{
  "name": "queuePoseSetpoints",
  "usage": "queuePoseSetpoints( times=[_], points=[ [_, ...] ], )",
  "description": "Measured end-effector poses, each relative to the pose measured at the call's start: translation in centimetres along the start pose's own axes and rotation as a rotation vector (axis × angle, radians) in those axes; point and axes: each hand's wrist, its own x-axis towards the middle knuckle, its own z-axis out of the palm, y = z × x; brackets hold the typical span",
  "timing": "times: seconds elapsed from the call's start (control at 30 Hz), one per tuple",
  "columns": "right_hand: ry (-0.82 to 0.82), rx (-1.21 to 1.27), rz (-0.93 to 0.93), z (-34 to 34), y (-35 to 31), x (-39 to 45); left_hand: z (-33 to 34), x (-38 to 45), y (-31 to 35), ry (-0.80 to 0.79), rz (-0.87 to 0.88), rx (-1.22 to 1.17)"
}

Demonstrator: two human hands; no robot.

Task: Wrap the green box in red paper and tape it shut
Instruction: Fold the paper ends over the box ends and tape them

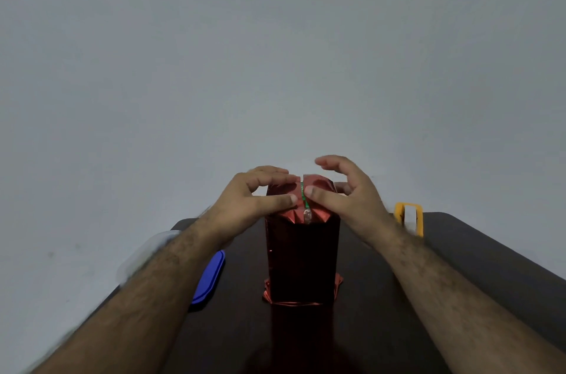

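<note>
The box (pixel 302 257) stands upright on the dark table (pixel 477 254), long axis vertical, one end down on the tabletop and the other end up toward the hands, near the table's middle. Red paper (pixel 301 266) covers its sides; at the bottom the paper flares out in a crumpled skirt against the table. On the top end two folded flaps nearly meet, w/ a thin green strip (pixel 303 194) of the box showing in the gap between them, and a small shiny bit of tape (pixel 307 216) sits at the near edge of that seam. Left hand (pixel 260 192) presses the left flap down, thumb and fingers curled onto it. Right hand (pixel 343 189) has its thumb on the right flap; its other fingers arch loosely above the top, holding nothing. A blue lid (pixel 211 277) lies left of the box, a yellow tape holder (pixel 409 217) at the right, both apart from it.
</note>
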Motion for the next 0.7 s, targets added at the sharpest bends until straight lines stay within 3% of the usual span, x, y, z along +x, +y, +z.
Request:
queuePoseSetpoints(
  times=[0.17, 0.43, 0.7],
  points=[
    [0.021, 0.054, -0.109, 0.2, 0.2, -0.4, -0.4, 0.5, -0.7, -0.056, 0.000, -0.010],
    [-0.229, 0.034, 0.024, -0.6, -0.2, -0.1, -0.6, 0.7, -1.3, -0.122, 0.005, 0.040],
    [-0.235, 0.030, 0.015, -0.3, -0.2, -0.3, 0.3, 1.1, -1.1, -0.070, 0.010, -0.006]
  ],
)
